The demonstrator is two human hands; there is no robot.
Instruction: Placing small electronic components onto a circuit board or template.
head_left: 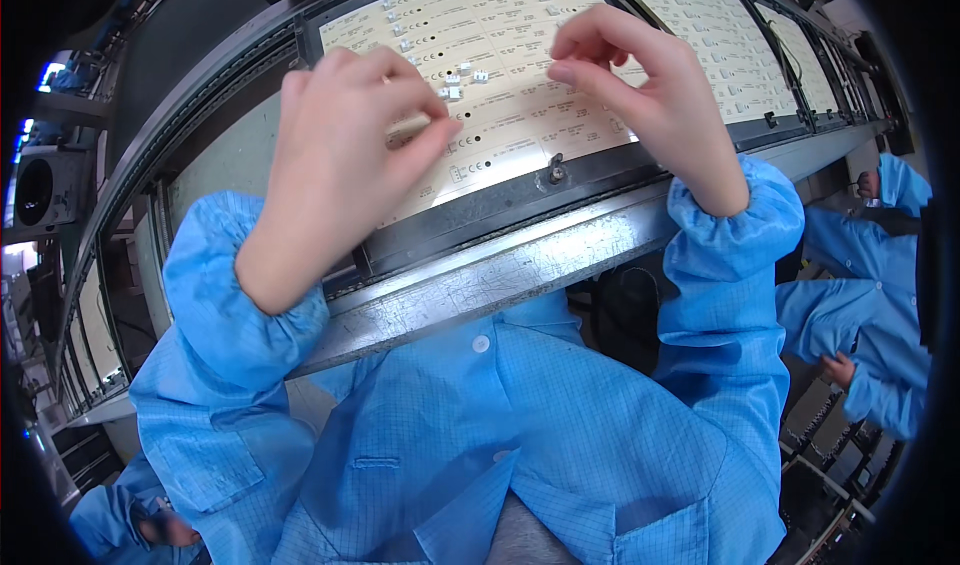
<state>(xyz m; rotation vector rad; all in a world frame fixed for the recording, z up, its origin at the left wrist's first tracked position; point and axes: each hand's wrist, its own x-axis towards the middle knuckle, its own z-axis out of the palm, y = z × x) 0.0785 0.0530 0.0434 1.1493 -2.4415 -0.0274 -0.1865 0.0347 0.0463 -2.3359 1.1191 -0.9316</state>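
Beneath both hands lies a cream circuit board panel (520, 115) with printed markings, small holes and rows of mounted white parts. Several loose white connectors (453, 82) sit in a small cluster on it, between my hands. My left hand (345, 135) hovers over the panel's left part, fingers curled and thumb close to the index fingertip, just below the cluster. To the right, my right hand (655, 80) is raised over the panel with thumb and index finger brought together. Whatever either pinch holds, if anything, is too small or hidden to make out.
A dark frame with a screw knob (556, 172) borders the panel, and a scratched metal rail (500, 250) runs along the near side. More cream panels (700, 45) continue to the right. People in blue coats are at the right (850, 285) and lower left (135, 515).
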